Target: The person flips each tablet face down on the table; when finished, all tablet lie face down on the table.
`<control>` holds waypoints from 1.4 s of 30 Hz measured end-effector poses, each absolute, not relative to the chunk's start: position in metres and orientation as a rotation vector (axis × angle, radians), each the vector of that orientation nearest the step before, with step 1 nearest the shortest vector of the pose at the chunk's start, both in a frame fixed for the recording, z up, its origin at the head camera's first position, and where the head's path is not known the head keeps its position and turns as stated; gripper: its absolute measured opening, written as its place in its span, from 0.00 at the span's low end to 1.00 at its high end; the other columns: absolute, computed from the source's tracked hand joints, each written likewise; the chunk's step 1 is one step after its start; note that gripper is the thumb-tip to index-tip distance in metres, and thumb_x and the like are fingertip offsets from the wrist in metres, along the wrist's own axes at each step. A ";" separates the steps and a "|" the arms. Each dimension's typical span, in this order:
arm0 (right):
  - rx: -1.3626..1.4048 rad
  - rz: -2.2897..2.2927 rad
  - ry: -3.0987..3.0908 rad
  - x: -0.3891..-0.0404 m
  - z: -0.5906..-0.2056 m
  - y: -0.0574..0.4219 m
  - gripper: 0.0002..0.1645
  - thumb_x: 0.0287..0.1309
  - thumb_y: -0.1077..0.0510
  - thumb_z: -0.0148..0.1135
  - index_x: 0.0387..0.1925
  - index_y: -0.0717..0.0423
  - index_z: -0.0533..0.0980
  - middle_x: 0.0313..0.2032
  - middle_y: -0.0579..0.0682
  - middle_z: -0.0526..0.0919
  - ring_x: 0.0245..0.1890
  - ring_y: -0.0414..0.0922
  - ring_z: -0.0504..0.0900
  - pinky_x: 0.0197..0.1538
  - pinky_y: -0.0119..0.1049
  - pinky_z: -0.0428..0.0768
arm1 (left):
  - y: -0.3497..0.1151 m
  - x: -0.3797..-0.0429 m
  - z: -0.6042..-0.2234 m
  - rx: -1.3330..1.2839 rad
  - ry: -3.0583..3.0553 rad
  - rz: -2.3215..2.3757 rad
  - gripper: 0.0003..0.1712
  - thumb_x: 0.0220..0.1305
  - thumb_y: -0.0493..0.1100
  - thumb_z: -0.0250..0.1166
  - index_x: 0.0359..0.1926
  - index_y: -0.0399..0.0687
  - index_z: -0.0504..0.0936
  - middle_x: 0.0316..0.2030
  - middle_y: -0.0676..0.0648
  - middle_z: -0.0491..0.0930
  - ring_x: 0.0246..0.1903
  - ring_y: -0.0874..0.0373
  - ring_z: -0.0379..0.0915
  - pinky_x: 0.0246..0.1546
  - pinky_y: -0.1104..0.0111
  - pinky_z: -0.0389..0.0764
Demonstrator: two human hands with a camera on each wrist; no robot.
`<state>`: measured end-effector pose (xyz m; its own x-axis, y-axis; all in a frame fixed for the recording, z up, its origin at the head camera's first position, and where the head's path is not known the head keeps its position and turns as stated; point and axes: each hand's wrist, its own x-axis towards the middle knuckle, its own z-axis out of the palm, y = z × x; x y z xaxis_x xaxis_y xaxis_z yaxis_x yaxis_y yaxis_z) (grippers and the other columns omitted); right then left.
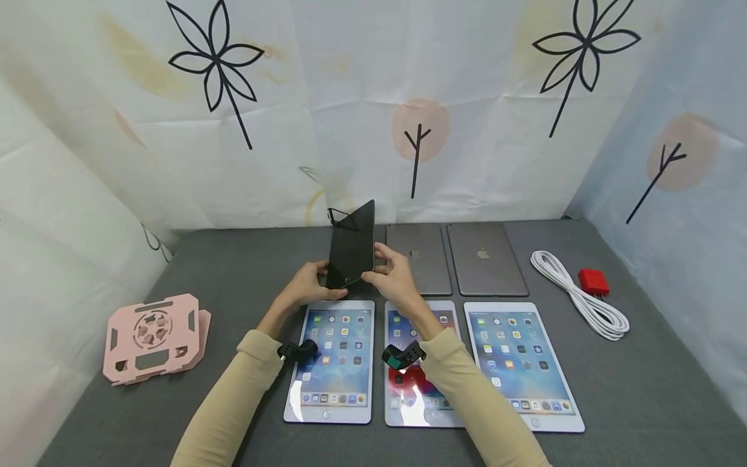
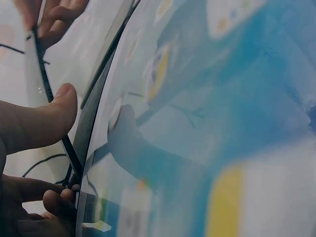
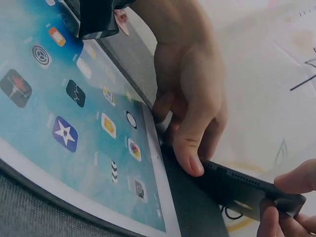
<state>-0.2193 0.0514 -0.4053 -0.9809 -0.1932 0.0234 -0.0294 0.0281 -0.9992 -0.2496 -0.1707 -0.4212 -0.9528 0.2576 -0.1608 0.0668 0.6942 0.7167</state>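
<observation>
A tablet with a black front [image 1: 352, 250] is held tilted up above the back of the table, its screen dark. My left hand [image 1: 309, 284] grips its lower left corner, with the thumb on the front. At the lower right corner my right hand [image 1: 392, 275] pinches the edge. In the right wrist view the tablet's edge [image 3: 237, 177] shows between the two hands. Just in front lies a white tablet [image 1: 327, 415] with its screen lit. Beside it is a second white tablet [image 1: 420, 306], partly covered by the right forearm.
A third lit white tablet [image 1: 525, 363] lies at right. Two grey tablets, one left [image 1: 428, 266] and one right [image 1: 490, 259], lie face down behind. A coiled white cable [image 1: 578, 295] and red plug [image 1: 593, 281] are far right, a pink slotted stand [image 1: 154, 337] far left.
</observation>
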 end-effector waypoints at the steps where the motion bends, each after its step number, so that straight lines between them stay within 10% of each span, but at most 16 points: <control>1: -0.237 -2.101 2.176 -0.219 -0.404 0.052 0.44 0.63 0.70 0.61 0.78 0.62 0.57 0.72 0.67 0.63 0.65 0.65 0.75 0.63 0.52 0.79 | -0.169 -0.249 -0.421 0.251 2.645 1.120 0.53 0.58 0.49 0.76 0.76 0.30 0.60 0.68 0.27 0.69 0.66 0.35 0.68 0.66 0.44 0.72; 9: -0.239 -2.119 2.255 -0.211 -0.398 0.060 0.41 0.60 0.69 0.61 0.75 0.57 0.65 0.67 0.65 0.70 0.53 0.56 0.83 0.44 0.32 0.81 | -0.152 -0.247 -0.418 0.242 2.585 1.144 0.53 0.59 0.48 0.76 0.77 0.33 0.59 0.67 0.30 0.70 0.65 0.38 0.69 0.67 0.45 0.70; 29: -0.305 -1.859 2.662 -0.197 -0.374 0.080 0.42 0.57 0.64 0.63 0.74 0.59 0.66 0.63 0.58 0.77 0.50 0.54 0.85 0.42 0.37 0.83 | -0.103 -0.243 -0.418 0.319 2.382 1.288 0.49 0.61 0.43 0.74 0.78 0.38 0.60 0.69 0.33 0.68 0.61 0.44 0.72 0.62 0.54 0.76; 42: -0.410 -1.792 2.660 -0.202 -0.371 0.068 0.43 0.60 0.62 0.64 0.76 0.59 0.63 0.67 0.60 0.73 0.52 0.55 0.85 0.44 0.42 0.84 | -0.116 -0.246 -0.418 0.424 2.343 1.285 0.50 0.65 0.47 0.72 0.79 0.40 0.56 0.67 0.34 0.71 0.28 0.59 0.75 0.33 0.67 0.78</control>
<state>-0.2018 0.0683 -0.3708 -0.9636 -0.1577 0.2157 -0.2591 0.3547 -0.8984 -0.2462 -0.1160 -0.4179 -0.8598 0.4593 -0.2233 0.0585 0.5230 0.8503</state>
